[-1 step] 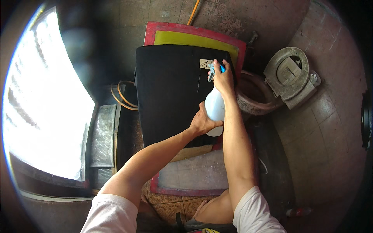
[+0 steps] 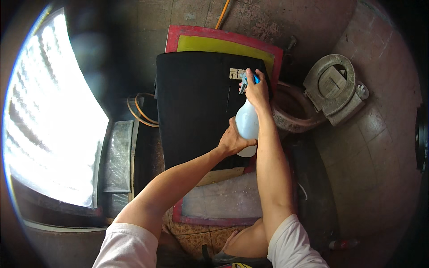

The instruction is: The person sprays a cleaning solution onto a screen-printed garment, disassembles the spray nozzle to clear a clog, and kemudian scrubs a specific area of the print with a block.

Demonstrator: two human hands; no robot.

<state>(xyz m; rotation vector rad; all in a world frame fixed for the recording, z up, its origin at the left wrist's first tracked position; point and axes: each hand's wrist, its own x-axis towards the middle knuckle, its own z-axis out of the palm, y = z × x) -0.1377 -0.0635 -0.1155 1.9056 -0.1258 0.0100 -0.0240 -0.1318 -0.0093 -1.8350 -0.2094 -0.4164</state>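
A translucent white spray bottle (image 2: 246,125) with a blue trigger head (image 2: 256,79) is held in both hands. My right hand (image 2: 254,91) grips it at the top, fingers round the trigger. My left hand (image 2: 234,136) wraps round the lower body. The nozzle end is over a pale printed design (image 2: 233,73) near the upper right of a black fabric (image 2: 192,102), partly hidden by my fingers. The fabric lies draped over a flat board.
Red-rimmed framed screens (image 2: 183,31) lie behind and below (image 2: 223,221) the fabric. A grimy toilet (image 2: 297,123) with raised seat stands at right. A bright white panel (image 2: 53,125), metallic sheets (image 2: 118,156) and hose loops (image 2: 142,117) are at left. A bottle (image 2: 344,244) lies lower right.
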